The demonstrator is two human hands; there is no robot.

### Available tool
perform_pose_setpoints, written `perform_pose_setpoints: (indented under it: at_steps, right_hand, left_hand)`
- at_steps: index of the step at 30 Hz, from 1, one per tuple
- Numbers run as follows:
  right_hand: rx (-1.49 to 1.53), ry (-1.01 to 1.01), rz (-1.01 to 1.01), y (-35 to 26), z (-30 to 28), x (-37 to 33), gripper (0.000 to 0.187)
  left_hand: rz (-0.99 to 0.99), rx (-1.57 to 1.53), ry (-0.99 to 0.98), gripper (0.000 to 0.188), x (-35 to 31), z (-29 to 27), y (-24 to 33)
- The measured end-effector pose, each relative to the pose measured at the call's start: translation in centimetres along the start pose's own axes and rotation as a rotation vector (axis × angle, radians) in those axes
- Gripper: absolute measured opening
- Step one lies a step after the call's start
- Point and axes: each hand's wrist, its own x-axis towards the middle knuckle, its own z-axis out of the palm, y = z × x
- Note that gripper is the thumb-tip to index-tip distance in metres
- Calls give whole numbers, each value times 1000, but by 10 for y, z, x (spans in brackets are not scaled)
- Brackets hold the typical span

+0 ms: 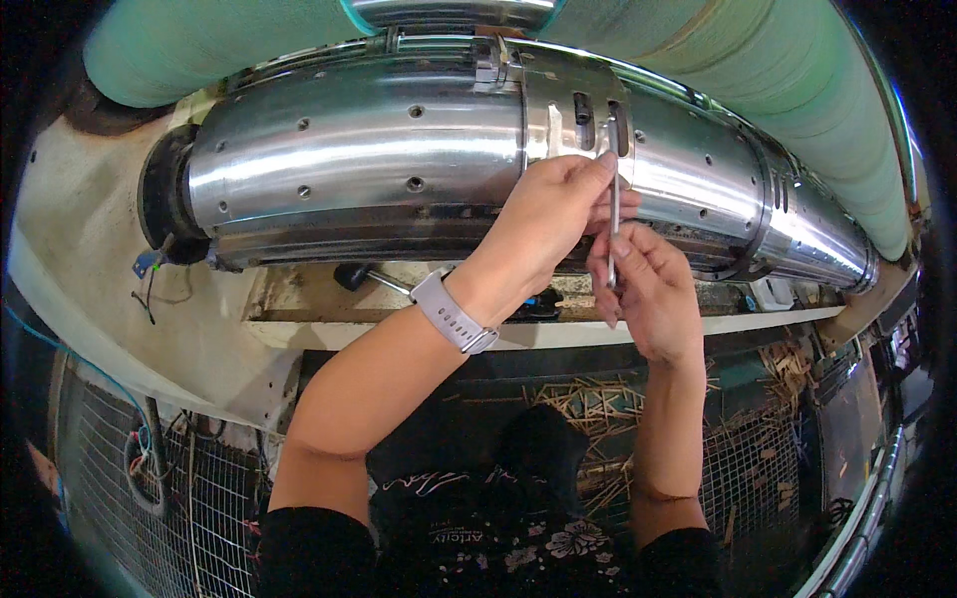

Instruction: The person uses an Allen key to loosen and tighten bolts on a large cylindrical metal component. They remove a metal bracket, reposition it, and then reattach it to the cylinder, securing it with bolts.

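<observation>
Though close, hands (553, 204) (658, 294) uneven (left higher).

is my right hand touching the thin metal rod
Touching: the head view shows the right hand with its thumb against the lower part of the thin metal rod, fingers curled around behind it.

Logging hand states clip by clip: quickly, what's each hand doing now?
Left hand: closed, thumb and fingers on the slim metal rod.
Right hand: closed on the same rod, near its lower end.
</observation>
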Motion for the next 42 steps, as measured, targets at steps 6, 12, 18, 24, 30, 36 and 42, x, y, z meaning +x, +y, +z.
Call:
perform_pose_setpoints:
  at_steps: [6, 12, 18, 24, 30, 36, 42]
  right_hand:
    - [-100, -55, 60, -12, -6, 4, 22]
    - [-111, -68, 97, -20, -9, 5, 22]
    - [-103, -28, 126, -25, -4, 7, 22]
    - [-17, 20, 103, -13, 2, 9, 23]
    - [541, -103, 53, 2, 11, -11, 47]
    - [647, -144, 59, 17, 15, -5, 16]
    - [-599, 219, -393, 18, 25, -6, 13]
  left_hand:
    - [62, 134, -25, 26, -1, -4, -5]
    - [156, 244, -31, 27, 2, -8, -15]
    - [196, 311, -16, 27, 1, -9, -19]
    - [148, 254, -41, 28, -3, -10, -15]
    - [80, 97, -52, 27, -2, -8, -11]
    - [-11, 44, -19, 29, -6, -7, -3]
    - [57, 94, -66, 29, -3, -9, -8]
